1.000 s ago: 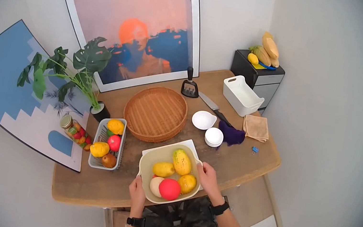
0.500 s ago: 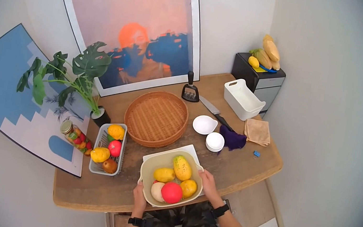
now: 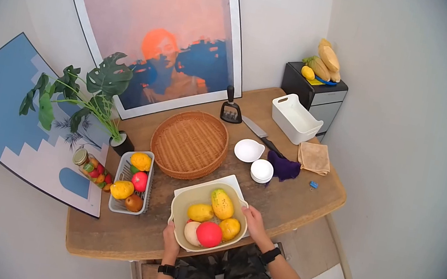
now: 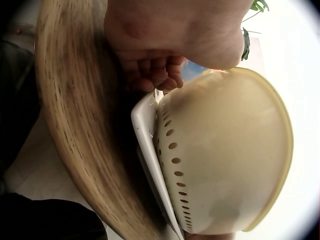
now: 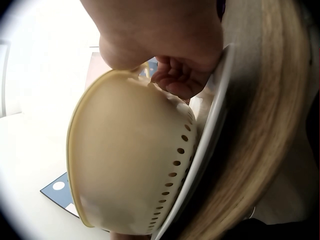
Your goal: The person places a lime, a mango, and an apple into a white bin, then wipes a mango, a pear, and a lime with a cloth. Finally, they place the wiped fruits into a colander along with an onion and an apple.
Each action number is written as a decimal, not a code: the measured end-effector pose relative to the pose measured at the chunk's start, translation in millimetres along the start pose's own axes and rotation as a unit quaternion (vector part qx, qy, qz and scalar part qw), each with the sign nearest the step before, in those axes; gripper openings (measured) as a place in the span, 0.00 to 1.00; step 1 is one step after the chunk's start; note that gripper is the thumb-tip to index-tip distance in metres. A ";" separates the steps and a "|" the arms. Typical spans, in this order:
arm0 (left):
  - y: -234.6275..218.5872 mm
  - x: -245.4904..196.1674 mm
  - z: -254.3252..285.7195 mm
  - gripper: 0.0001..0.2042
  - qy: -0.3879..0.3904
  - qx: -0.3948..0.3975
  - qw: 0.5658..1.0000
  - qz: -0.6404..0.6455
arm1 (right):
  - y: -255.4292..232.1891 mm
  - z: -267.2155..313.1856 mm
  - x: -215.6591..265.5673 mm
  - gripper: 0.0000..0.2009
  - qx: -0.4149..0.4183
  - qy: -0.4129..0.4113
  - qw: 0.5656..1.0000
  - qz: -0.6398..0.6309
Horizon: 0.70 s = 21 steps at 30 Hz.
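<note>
A cream basket (image 3: pixel 180 206) with small holes along its lower wall holds two yellow mangoes, an orange-yellow fruit, a pale round one and a red one (image 3: pixel 209 234). My left hand (image 3: pixel 171 240) grips its left end, and my right hand (image 3: pixel 254 222) grips its right end at the rim. Curled fingers show beside the basket wall (image 4: pixel 225 150) in the left wrist view and beside the same wall (image 5: pixel 130 150) in the right wrist view. Beneath the basket lies a white board (image 3: pixel 232 182), near the table's front edge.
To the left stand a grey basket (image 3: pixel 127 210) of fruit, a glass jar (image 3: pixel 92 167) and a potted plant (image 3: pixel 122 142). Behind are a round wicker tray (image 3: pixel 189 144), a knife (image 3: pixel 254 127), white bowls (image 3: pixel 248 150), a purple cloth (image 3: pixel 283 167) and a white bin (image 3: pixel 295 120).
The whole head view has shifted slightly. Both hands keep their hold on the cream basket, which stays over the white board with its fruit in the same arrangement.
</note>
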<state>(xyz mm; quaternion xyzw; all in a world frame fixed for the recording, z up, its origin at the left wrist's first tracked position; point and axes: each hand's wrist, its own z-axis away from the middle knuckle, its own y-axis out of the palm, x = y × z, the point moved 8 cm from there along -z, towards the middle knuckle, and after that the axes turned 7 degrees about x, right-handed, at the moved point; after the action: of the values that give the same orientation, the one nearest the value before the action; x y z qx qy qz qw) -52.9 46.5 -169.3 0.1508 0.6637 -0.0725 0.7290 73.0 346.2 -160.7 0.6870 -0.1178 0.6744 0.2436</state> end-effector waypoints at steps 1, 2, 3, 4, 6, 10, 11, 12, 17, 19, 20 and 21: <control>-1.2 4.8 -0.9 0.27 -0.006 0.012 1.000 -0.007 | 0.1 0.0 -0.1 0.15 0.000 -0.002 1.000 -0.003; -3.6 9.0 -2.2 0.27 -0.011 0.025 1.000 -0.013 | -0.2 0.1 -0.4 0.15 0.000 -0.002 1.000 0.000; -5.1 13.4 -3.7 0.27 -0.017 0.037 0.999 -0.020 | -0.5 -0.1 -0.6 0.15 -0.001 -0.002 1.000 0.003; -5.9 14.2 -4.5 0.27 -0.015 0.038 0.999 -0.023 | -0.9 -0.2 -1.4 0.15 -0.001 -0.001 1.000 0.006; -6.9 16.0 -5.6 0.27 -0.012 0.039 0.999 -0.028 | -1.6 -0.4 -2.8 0.15 -0.002 -0.003 1.000 0.006; -4.7 13.2 -4.2 0.28 -0.002 0.035 0.999 -0.016 | -1.9 -1.7 -5.3 0.15 -0.002 -0.007 1.000 0.002; -4.6 12.8 -4.1 0.28 0.000 0.033 0.999 -0.015 | -1.9 -1.9 -5.5 0.15 -0.002 -0.008 1.000 0.001; -4.6 12.4 -4.0 0.28 0.002 0.032 0.999 -0.013 | -2.0 -2.0 -5.7 0.15 -0.003 -0.008 1.000 0.001; -3.9 12.9 -4.2 0.28 0.003 0.026 1.000 0.010 | -3.1 -2.0 -6.3 0.15 0.000 -0.009 1.000 0.007; -3.9 13.7 -4.4 0.28 0.003 0.026 1.000 0.014 | -2.5 -1.0 -3.6 0.15 0.001 -0.009 1.000 0.008; -4.2 14.8 -5.1 0.29 0.004 0.030 1.000 0.007 | -1.9 -0.3 -1.7 0.15 0.001 -0.008 1.000 0.006; -4.8 15.9 -5.6 0.30 0.005 0.033 0.999 -0.001 | -1.2 0.5 0.2 0.15 0.001 -0.006 1.000 0.003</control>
<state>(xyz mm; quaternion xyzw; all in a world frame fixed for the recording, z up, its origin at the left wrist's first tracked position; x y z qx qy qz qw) -58.0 45.3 -186.0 0.1747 0.6649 -0.0943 0.7201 74.0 347.1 -160.7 0.6910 -0.1206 0.6712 0.2395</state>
